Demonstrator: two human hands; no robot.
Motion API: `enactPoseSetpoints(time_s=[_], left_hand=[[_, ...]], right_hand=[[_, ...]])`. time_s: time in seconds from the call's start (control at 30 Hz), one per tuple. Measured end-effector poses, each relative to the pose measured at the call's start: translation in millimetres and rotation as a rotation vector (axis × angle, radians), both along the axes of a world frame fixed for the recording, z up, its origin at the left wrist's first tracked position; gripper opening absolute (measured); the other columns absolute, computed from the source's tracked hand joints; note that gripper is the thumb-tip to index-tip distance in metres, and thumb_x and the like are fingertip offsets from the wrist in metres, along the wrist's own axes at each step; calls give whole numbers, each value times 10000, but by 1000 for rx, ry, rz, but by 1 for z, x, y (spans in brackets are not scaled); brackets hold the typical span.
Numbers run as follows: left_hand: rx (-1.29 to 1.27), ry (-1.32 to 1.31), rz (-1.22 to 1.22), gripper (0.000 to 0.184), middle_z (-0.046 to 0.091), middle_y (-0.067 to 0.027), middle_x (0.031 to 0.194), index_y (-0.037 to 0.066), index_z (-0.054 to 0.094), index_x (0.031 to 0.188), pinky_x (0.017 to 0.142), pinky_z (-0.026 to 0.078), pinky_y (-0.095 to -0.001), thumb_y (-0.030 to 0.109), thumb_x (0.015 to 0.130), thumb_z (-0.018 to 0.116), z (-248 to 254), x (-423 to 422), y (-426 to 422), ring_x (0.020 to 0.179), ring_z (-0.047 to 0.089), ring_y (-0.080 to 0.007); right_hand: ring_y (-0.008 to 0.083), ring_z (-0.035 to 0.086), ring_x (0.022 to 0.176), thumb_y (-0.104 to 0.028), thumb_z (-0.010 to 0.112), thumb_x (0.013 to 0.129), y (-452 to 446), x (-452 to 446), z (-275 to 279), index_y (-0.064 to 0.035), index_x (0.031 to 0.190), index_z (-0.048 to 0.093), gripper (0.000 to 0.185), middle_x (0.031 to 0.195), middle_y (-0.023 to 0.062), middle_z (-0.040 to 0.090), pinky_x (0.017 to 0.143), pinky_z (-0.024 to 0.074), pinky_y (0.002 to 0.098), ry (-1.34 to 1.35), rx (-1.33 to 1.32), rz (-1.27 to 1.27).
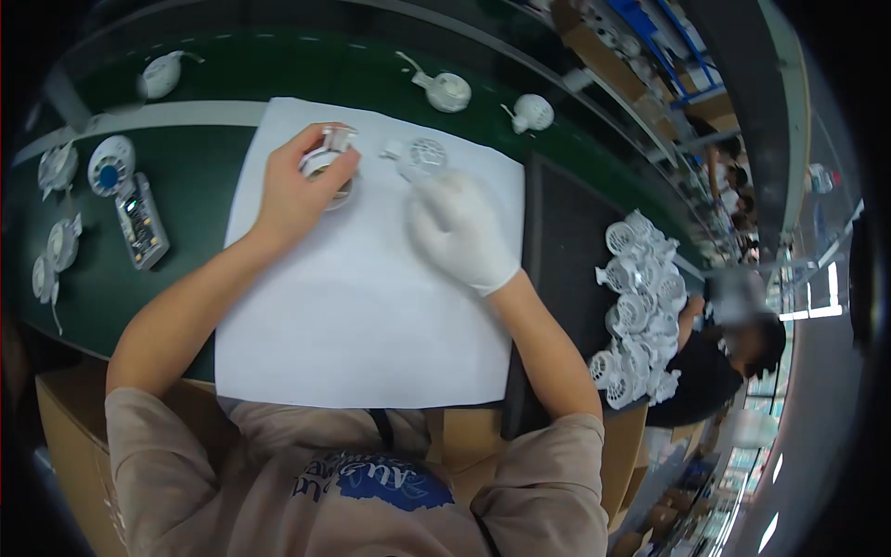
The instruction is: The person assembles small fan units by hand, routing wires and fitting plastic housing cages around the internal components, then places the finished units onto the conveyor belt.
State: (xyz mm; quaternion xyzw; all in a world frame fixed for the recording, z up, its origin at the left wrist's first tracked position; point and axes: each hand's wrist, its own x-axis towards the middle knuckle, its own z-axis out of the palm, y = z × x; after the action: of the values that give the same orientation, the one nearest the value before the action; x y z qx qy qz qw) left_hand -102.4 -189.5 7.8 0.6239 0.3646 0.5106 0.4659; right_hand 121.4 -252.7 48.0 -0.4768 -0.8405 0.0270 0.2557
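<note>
My left hand (302, 181), bare, is closed around a white round fan housing (320, 165) with a handle stub at its top, held above the white paper sheet (362, 325). My right hand (461, 227) wears a white glove and is smeared by motion. Its fingertips reach to the lower edge of a white grille cover (427, 156) on the paper. The blur hides whether those fingers grip the cover or only touch it.
Left on the green bench are a fan with a blue centre (109, 167), a grey box with exposed circuitry (142, 227) and white fan parts (60, 243). More fan units (448, 92) lie at the back. A pile of white grilles (640, 311) sits right, beside another person (715, 371).
</note>
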Motion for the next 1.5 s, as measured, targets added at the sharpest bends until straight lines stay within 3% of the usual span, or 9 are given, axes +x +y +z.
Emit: enactPoseSetpoints(time_s=[0.2, 0.47, 0.57, 0.7, 1.0, 1.13, 1.27, 1.37, 1.5], left_hand=[[-62, -77, -10, 311, 672, -67, 932, 19, 656, 1090, 792, 487, -267, 226, 863, 703, 0, 1, 3, 859, 608, -133], [-69, -106, 43, 322, 677, -68, 945, 6, 647, 1066, 793, 492, -278, 257, 870, 697, 1, 1, -2, 859, 608, -136], [-77, -143, 8, 300, 670, -57, 947, 12, 645, 1071, 823, 482, -278, 275, 927, 623, 1, 0, 2, 892, 603, -136], [-136, -203, -115, 421, 654, -69, 1058, 14, 600, 1180, 892, 456, -280, 350, 1024, 400, -3, 4, -2, 954, 593, -138], [-108, -316, -228, 557, 645, -87, 1082, 34, 583, 1224, 953, 444, -291, 410, 1056, 208, -3, 13, -28, 1053, 590, -156], [-113, -296, -181, 429, 648, -89, 1020, -8, 582, 1189, 881, 463, -287, 327, 1047, 355, -1, 7, -15, 945, 593, -156], [102, 52, -303, 398, 656, -95, 1011, 3, 605, 1181, 880, 472, -296, 312, 1032, 402, -1, -4, -1, 919, 607, -178], [540, 244, 107, 372, 663, -92, 970, 5, 643, 1140, 852, 479, -296, 296, 1012, 450, -11, 2, 2, 879, 611, -187], [280, 262, 1, 353, 662, -81, 980, 1, 673, 1070, 823, 478, -294, 283, 1000, 472, -3, 7, -16, 865, 608, -187]], right_hand=[[346, 580, 1079, -102, 602, 837, 60, -5, -2, -43, 1070, 654, 246, 1111, 170, 606, 949, 467, 416, -178, -34, 162], [329, 598, 1037, -170, 695, 775, 9, -56, 9, -57, 1231, 567, 487, 1153, 201, 577, 925, 484, 402, -142, -485, -379], [319, 617, 969, -141, 762, 699, 19, -42, -13, -88, 1270, 538, 616, 1164, 165, 535, 867, 514, 389, 351, -397, -175], [309, 624, 922, -102, 807, 649, 7, -52, 10, -141, 1240, 572, 636, 1172, 139, 500, 794, 540, 374, 239, 73, -52], [300, 628, 920, -179, 876, 599, -3, -70, -3, -188, 1157, 640, 606, 1194, 133, 496, 728, 547, 378, 61, 118, -79], [280, 638, 823, -211, 837, 682, 5, -66, 0, -137, 1135, 640, 499, 1094, 126, 568, 700, 538, 351, 67, 35, -83], [259, 614, 662, -229, 765, 793, 18, -47, -4, -65, 1011, 646, 298, 848, 101, 634, 637, 511, 319, 318, -173, -93], [215, 574, 559, -220, 688, 885, 17, -43, -3, -9, 847, 622, 224, 627, 73, 592, 576, 466, 299, 149, -132, -47], [129, 502, 522, -197, 653, 919, 10, -57, -11, -5, 735, 579, 276, 571, 23, 518, 529, 415, 293, 206, -81, -138]])
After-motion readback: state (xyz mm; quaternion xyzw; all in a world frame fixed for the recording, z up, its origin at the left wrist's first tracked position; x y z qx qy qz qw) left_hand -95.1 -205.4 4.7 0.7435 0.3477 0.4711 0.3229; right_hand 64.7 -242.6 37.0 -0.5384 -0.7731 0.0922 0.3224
